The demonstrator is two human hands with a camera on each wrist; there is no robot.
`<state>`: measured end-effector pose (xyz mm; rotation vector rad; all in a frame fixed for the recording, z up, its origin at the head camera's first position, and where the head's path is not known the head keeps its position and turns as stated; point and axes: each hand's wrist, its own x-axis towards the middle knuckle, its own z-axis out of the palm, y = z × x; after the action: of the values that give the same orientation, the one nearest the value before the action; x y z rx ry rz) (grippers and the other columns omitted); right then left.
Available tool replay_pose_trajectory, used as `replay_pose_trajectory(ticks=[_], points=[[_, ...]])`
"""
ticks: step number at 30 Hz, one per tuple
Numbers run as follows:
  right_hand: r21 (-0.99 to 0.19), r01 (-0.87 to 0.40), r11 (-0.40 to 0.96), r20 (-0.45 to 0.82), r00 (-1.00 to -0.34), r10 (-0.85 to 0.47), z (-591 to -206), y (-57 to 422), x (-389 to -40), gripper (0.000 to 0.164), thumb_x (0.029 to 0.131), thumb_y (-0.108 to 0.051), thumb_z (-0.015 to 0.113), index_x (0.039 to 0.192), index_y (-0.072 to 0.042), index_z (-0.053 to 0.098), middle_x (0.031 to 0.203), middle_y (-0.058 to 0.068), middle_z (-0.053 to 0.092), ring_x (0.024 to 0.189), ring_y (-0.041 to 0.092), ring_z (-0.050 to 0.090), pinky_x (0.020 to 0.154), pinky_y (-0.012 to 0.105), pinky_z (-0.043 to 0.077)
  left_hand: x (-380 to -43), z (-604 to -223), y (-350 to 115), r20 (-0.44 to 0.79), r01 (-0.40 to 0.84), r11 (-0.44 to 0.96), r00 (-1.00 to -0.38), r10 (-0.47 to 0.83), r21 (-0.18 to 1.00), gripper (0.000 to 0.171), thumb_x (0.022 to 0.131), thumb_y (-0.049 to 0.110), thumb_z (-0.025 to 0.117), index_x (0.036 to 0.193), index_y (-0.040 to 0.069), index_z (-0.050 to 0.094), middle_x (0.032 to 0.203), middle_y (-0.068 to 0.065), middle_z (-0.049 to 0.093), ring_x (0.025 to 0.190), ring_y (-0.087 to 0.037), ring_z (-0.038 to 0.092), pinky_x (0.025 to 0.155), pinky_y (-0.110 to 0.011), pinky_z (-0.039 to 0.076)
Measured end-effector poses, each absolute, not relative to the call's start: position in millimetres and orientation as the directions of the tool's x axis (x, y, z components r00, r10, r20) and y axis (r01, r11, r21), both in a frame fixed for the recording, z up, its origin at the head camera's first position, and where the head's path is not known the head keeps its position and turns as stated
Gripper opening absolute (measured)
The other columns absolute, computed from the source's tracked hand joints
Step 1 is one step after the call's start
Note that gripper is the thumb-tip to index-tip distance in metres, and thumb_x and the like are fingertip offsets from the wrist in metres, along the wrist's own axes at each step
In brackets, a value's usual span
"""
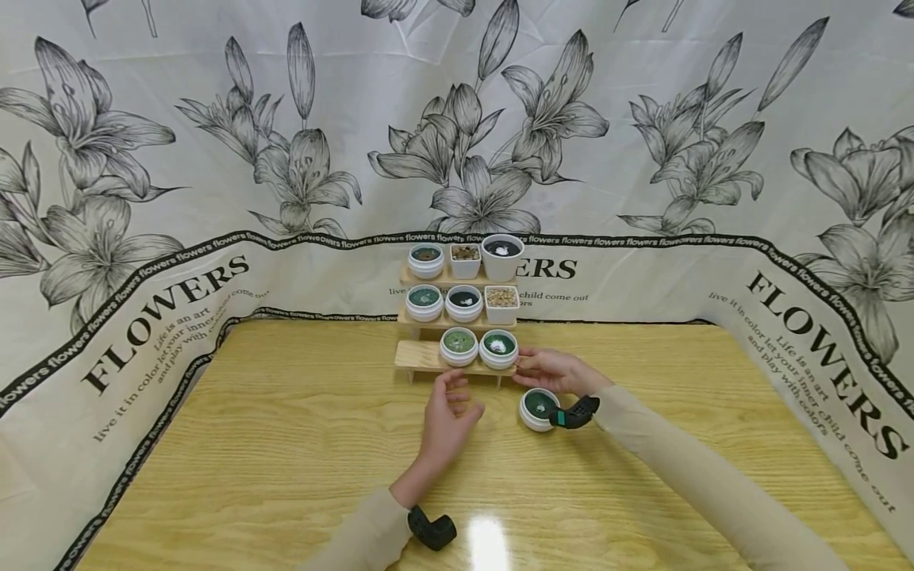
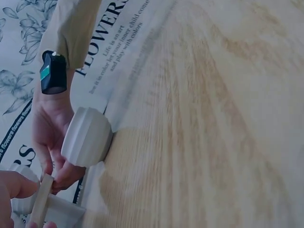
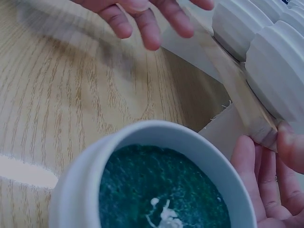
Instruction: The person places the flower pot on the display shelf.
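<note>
My right hand (image 1: 557, 371) pinches the right end of the lowest board (image 1: 418, 355) of a small wooden tiered stand, thumb on top and fingers below, as the right wrist view (image 3: 273, 178) shows. A white pot with light green filling (image 1: 458, 342) and one with dark green and white filling (image 1: 498, 346) stand on that board. My left hand (image 1: 444, 424) hovers in front of the board, its fingers relaxed and holding nothing. On the table, just below my right hand, sits another round white pot (image 1: 537, 408) with dark green filling; it is large in the right wrist view.
The middle tier holds two round pots and a square pot of pale bits (image 1: 502, 304). On the top tier are a round pot (image 1: 426, 260), a small square pot (image 1: 466, 260) and a taller cup (image 1: 502, 258). Flower-printed cloth (image 1: 314, 277) hangs behind the wooden table (image 1: 286, 444).
</note>
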<state>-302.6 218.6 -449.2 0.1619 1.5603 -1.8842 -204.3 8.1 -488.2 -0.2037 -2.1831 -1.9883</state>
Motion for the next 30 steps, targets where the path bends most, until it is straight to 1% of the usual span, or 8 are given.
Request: replay_pose_trajectory(ticks=[2, 8, 12, 16, 19, 26, 30], points=[[-0.827, 0.561, -0.048, -0.494, -0.764, -0.415, -449, 218, -303, 0.062, 0.099, 0.003, 0.036, 0.152, 0.003, 0.003, 0.096, 0.0, 0.058, 0.084, 0.007, 0.062, 0.08, 0.02, 0.055, -201, -489, 12, 0.209, 0.208, 0.107, -0.978, 0.004, 0.972, 0.055, 0.078, 0.001, 0.072, 0.128, 0.001, 0.048, 0.121, -0.024, 0.056, 0.102, -0.035, 0.06, 0.086, -0.045, 0.053], [-0.834, 0.55, -0.047, -0.482, -0.766, -0.425, -448, 219, -303, 0.062, 0.099, 0.004, 0.035, 0.152, 0.005, 0.002, 0.092, -0.001, 0.06, 0.084, 0.007, 0.062, 0.08, 0.02, 0.055, -196, -490, 22, 0.173, 0.181, 0.125, -0.982, 0.069, 0.975, 0.056, 0.077, 0.003, 0.074, 0.127, -0.002, 0.049, 0.12, -0.023, 0.058, 0.101, -0.032, 0.06, 0.084, -0.039, 0.054], [-0.838, 0.544, -0.046, -0.473, -0.766, -0.436, -447, 218, -303, 0.063, 0.098, 0.006, 0.035, 0.151, 0.007, 0.001, 0.091, -0.001, 0.061, 0.083, 0.007, 0.062, 0.08, 0.019, 0.055, -195, -488, 28, 0.152, 0.164, 0.115, -0.983, 0.106, 0.98, 0.055, 0.077, 0.003, 0.074, 0.127, -0.002, 0.05, 0.121, -0.023, 0.058, 0.104, -0.034, 0.059, 0.086, -0.041, 0.053], [-0.838, 0.544, -0.036, -0.479, -0.765, -0.431, -445, 218, -302, 0.064, 0.096, 0.008, 0.034, 0.151, 0.007, 0.002, 0.091, 0.0, 0.06, 0.082, 0.007, 0.062, 0.079, 0.019, 0.055, -195, -489, 34, 0.141, 0.159, 0.122, -0.979, 0.148, 0.98, 0.056, 0.077, 0.004, 0.074, 0.127, -0.002, 0.05, 0.122, -0.022, 0.058, 0.106, -0.035, 0.058, 0.086, -0.038, 0.053], [-0.836, 0.548, -0.032, -0.485, -0.764, -0.427, -445, 218, -302, 0.064, 0.095, 0.009, 0.035, 0.151, 0.006, 0.002, 0.093, 0.001, 0.059, 0.083, 0.007, 0.062, 0.079, 0.019, 0.055, -195, -492, 38, 0.125, 0.149, 0.13, -0.976, 0.176, 0.98, 0.058, 0.076, 0.004, 0.075, 0.128, -0.003, 0.05, 0.122, -0.022, 0.058, 0.107, -0.034, 0.058, 0.087, -0.036, 0.052], [-0.849, 0.529, -0.019, -0.464, -0.761, -0.453, -445, 218, -303, 0.062, 0.095, 0.01, 0.035, 0.15, 0.008, 0.005, 0.095, 0.001, 0.059, 0.085, 0.007, 0.061, 0.081, 0.018, 0.054, -198, -495, 45, 0.093, 0.129, 0.159, -0.972, 0.216, 0.979, 0.065, 0.074, 0.004, 0.075, 0.132, -0.004, 0.046, 0.125, -0.021, 0.057, 0.109, -0.034, 0.058, 0.093, -0.043, 0.051], [-0.857, 0.515, -0.019, -0.446, -0.759, -0.474, -444, 219, -303, 0.062, 0.094, 0.011, 0.034, 0.149, 0.01, 0.005, 0.094, 0.0, 0.061, 0.086, 0.006, 0.062, 0.084, 0.019, 0.054, -199, -494, 49, 0.09, 0.13, 0.168, -0.97, 0.224, 0.977, 0.065, 0.075, 0.005, 0.076, 0.132, -0.003, 0.047, 0.127, -0.019, 0.057, 0.111, -0.033, 0.058, 0.093, -0.04, 0.051]])
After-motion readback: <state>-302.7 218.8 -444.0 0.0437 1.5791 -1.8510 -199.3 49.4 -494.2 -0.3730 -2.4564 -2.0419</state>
